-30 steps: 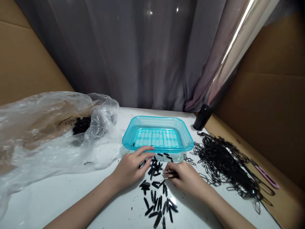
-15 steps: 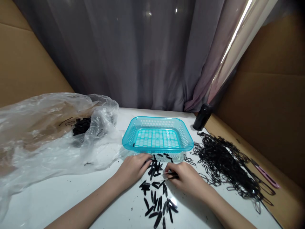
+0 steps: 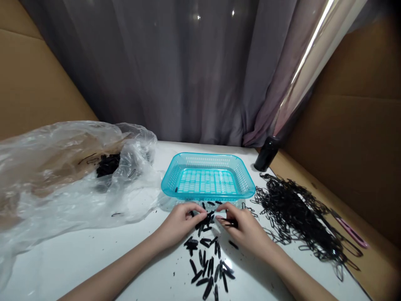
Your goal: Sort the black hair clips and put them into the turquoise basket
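My left hand (image 3: pixel 184 219) rests over the upper end of a scatter of small, slim black pieces (image 3: pixel 210 267) on the white table. Its thumb and forefinger meet in a pinch; whatever lies between the tips is too small to make out. Opposite it, my right hand (image 3: pixel 246 225) has thumb and forefinger apart. A thin dark pointed tool (image 3: pixel 229 223), like tweezers, is tucked under its curled fingers. One loose black piece (image 3: pixel 233 244) lies just below that hand. Directly behind both hands stands a turquoise plastic basket (image 3: pixel 208 196) with a dark bit inside at its left.
On the right a tangled heap of thin black loops (image 3: pixel 294 213) spreads beside a pink-handled tool (image 3: pixel 349 230). A black cylinder (image 3: pixel 267 154) stands behind it. A clear plastic bag (image 3: pixel 78 209) with black pieces (image 3: pixel 108 165) covers the left side. Cardboard walls (image 3: pixel 354 138) flank the table.
My right hand has parted its thumb and forefinger, and the tool has swung back into the palm. My left fingertips have moved right into a pinch. A black piece now lies below my right hand.
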A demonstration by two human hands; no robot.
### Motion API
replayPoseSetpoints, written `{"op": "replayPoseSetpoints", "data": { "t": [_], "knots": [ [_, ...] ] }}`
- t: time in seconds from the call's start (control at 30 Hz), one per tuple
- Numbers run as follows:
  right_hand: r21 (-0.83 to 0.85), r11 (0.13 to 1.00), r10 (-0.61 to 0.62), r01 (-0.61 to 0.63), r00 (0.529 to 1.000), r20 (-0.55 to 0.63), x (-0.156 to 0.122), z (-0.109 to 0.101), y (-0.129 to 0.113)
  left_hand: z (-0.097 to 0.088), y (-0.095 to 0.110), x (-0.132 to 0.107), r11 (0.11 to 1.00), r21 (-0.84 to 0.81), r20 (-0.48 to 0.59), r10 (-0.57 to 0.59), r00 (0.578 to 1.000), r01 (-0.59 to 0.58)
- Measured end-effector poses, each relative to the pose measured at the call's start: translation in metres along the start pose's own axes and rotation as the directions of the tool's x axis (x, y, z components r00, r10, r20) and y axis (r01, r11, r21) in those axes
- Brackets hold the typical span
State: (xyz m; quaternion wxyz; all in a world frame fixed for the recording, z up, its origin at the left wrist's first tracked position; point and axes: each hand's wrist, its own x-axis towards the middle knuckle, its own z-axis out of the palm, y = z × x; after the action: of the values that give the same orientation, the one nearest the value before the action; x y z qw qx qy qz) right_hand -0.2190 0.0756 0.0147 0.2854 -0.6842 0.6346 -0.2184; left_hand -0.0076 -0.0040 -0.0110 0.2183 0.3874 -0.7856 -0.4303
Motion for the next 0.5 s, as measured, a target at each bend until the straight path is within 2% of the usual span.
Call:
{"op": "replayPoseSetpoints", "data": {
  "t": [0.07,0.13,0.3,0.5],
  "knots": [
    [0.108,0.994,-0.014,0.016,1.0,-0.019,0.0,-0.001,-0.002,0.0,0.003,-0.001,0.951,-0.239,0.135,-0.17,0.976,0.199],
    [0.189,0.982,-0.01,0.014,1.0,-0.019,0.001,-0.001,-0.004,0.0,0.007,-0.002,0.889,-0.346,0.235,-0.227,0.945,0.3],
    [0.34,0.94,0.014,-0.025,0.999,0.037,0.001,0.003,-0.006,-0.003,0.013,-0.004,0.839,-0.436,0.344,-0.18,0.922,0.327],
    [0.473,0.877,0.052,-0.084,0.995,0.08,0.001,0.003,-0.006,0.002,0.012,-0.008,0.862,-0.392,0.36,-0.178,0.916,0.322]
  ]
}}
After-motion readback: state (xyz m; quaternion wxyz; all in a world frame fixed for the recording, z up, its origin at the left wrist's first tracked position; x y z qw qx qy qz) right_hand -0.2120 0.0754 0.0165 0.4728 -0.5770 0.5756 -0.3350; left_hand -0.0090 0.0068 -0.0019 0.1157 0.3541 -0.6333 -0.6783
